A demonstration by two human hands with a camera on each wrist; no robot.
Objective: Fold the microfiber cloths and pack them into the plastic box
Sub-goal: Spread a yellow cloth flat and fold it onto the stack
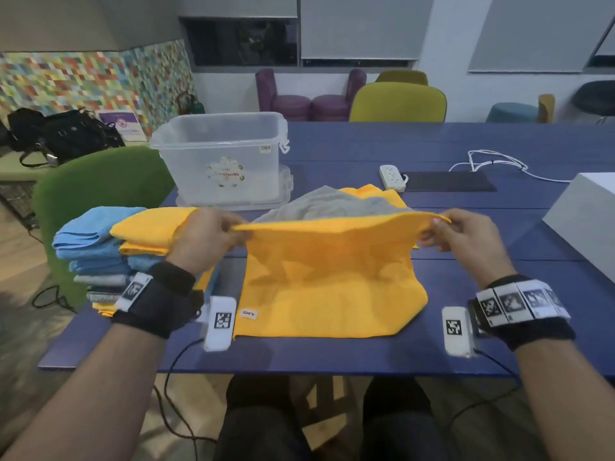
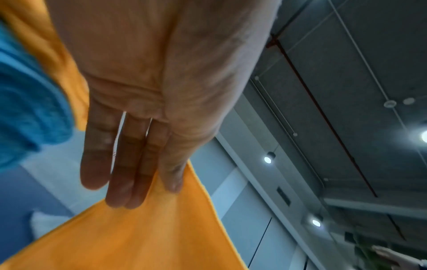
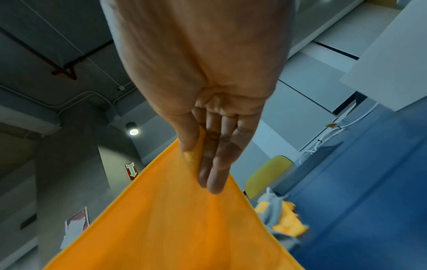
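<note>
An orange microfiber cloth (image 1: 332,284) is lifted by its far edge above the blue table (image 1: 366,148), its near edge lying on the table. My left hand (image 1: 206,239) pinches its far left corner, and my right hand (image 1: 462,234) pinches its far right corner. The wrist views show the thumb and fingers of my left hand (image 2: 148,191) and my right hand (image 3: 201,164) clamped on the orange cloth (image 2: 129,237) (image 3: 173,228). A clear plastic box (image 1: 223,158) stands open at the back left. Loose grey and orange cloths (image 1: 336,202) lie behind the held one.
A stack of folded blue, orange and grey cloths (image 1: 106,247) sits at the table's left edge. A white power strip (image 1: 392,176), a dark mat (image 1: 449,184) and a white box (image 1: 585,221) lie to the right. A green chair (image 1: 93,191) stands left.
</note>
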